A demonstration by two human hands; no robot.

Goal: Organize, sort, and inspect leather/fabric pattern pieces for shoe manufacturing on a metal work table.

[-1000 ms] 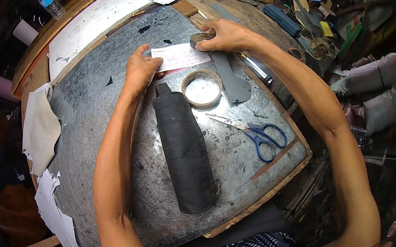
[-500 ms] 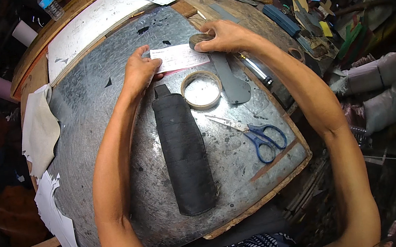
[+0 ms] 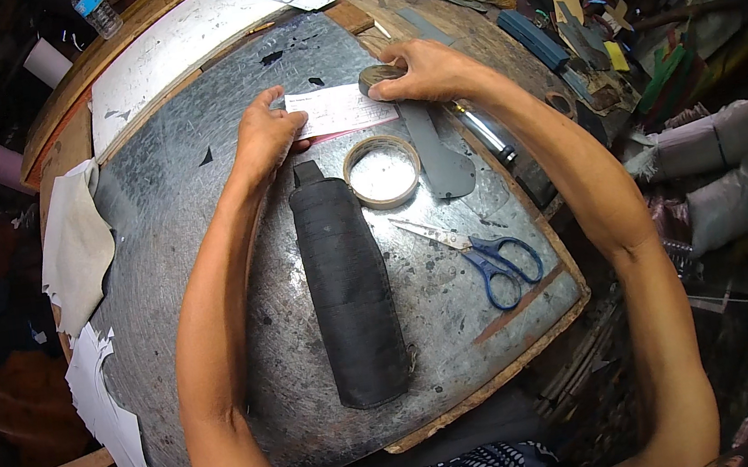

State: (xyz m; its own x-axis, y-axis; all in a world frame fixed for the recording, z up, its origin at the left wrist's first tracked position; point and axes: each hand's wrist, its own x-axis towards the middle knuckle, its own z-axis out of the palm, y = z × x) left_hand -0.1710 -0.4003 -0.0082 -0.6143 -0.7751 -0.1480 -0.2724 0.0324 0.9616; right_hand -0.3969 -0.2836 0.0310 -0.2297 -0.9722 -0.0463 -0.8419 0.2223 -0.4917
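A white printed paper slip lies at the far middle of the metal-topped table, with a pink sheet showing under its near edge. My left hand grips the slip's left end, thumb on top and fingers partly hidden. In my right hand is a dark, round, disc-shaped block, held at the slip's upper right corner. Nearer to me are a roll of tape and a long black fabric pouch. Blue-handled scissors rest to the right, blades partly open.
A grey flat template and a clear tube lie under and beside my right forearm. Pale leather and torn white paper hang over the left edge. Scraps and tools crowd the right; a water bottle stands far left.
Almost everything stays put. Both hands keep their hold on the slip and the dark block; the whole view shifts very slightly.
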